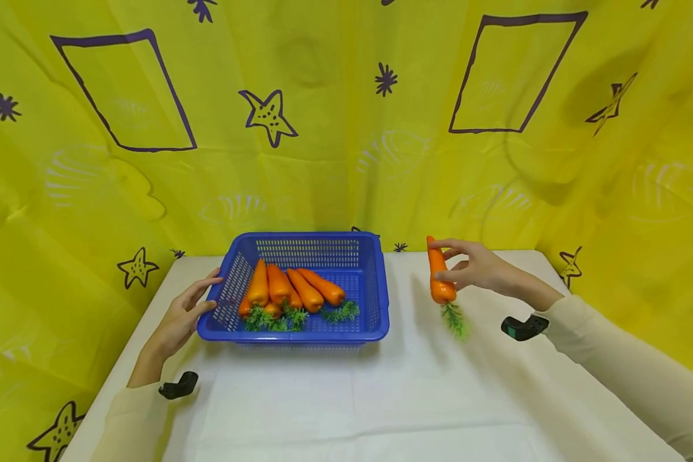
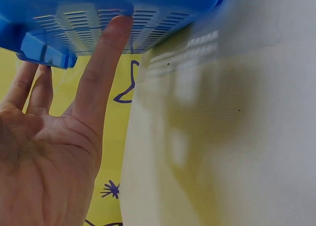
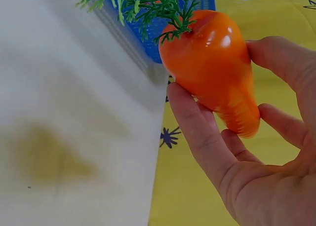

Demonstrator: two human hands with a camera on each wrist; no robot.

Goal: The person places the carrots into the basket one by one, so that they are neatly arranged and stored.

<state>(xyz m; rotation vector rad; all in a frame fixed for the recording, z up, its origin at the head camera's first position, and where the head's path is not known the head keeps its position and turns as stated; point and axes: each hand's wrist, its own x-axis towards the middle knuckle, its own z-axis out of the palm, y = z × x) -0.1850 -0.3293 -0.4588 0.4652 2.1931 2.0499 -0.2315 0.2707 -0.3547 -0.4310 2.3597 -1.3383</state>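
In my right hand [image 1: 478, 266] is an orange toy carrot [image 1: 441, 282] with a green leafy top, pinched between thumb and fingers. It points narrow end up in the head view, its leaves hanging down over the white cloth. My left hand [image 1: 179, 317] is at the left side of a blue plastic basket [image 1: 380, 289]. Its extended thumb [image 2: 91, 85] and fingertips touch the basket's outer rim. Several more toy carrots [image 1: 306, 292] lie together inside the basket, mostly toward its left half, their green tops toward the near wall.
A white cloth [image 1: 352, 398] covers the table under the basket. Yellow curtain [image 1: 335, 173] with purple stars and rectangles hangs behind the table and at both sides. A black wrist device [image 1: 524, 328] is on the right sleeve, and another [image 1: 179, 385] on the left.
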